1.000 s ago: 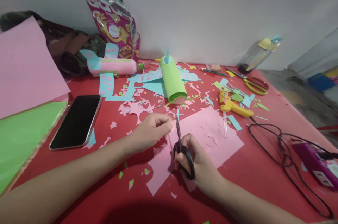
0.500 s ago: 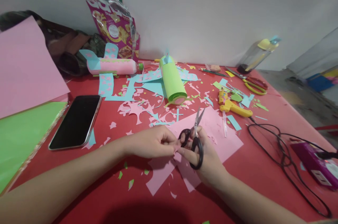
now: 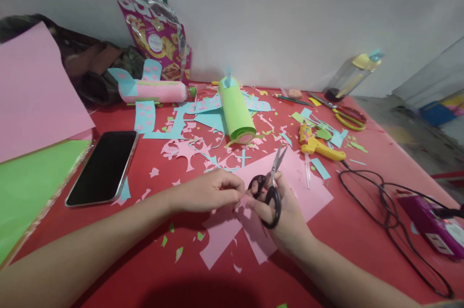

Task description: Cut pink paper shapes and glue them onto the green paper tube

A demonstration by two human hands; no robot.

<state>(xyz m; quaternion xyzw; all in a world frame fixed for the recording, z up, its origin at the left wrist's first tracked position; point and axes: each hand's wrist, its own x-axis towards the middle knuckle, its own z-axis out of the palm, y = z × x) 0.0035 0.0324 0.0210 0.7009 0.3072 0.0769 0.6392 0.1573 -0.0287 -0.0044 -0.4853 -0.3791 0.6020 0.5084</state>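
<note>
My left hand (image 3: 212, 191) is closed, its thumb and fingertips pinching a small pink paper piece (image 3: 245, 200). Across from it, my right hand (image 3: 284, 211) carries black-handled scissors (image 3: 272, 187), blades pointing up and slightly parted. The right thumb and fingertips also touch the small pink piece, whose outline is partly hidden. Below both hands lies a pink paper sheet (image 3: 311, 197) with a part cut out along its near side. Beyond them stands a green paper-covered tube (image 3: 237, 107) with light blue wings, lying on its side among scraps.
A black phone (image 3: 103, 168) lies left, beside green paper (image 3: 39, 187). A pink bottle plane (image 3: 155, 91) and snack bag (image 3: 155, 37) sit behind. At right are a yellow glue gun (image 3: 321, 147), its cable, a purple power strip (image 3: 431, 226), larger scissors (image 3: 348, 117) and a clear bottle (image 3: 351, 76).
Both hands have shifted slightly, and the scissors have tilted a little to the right. The small pink piece between the fingertips shows more now.
</note>
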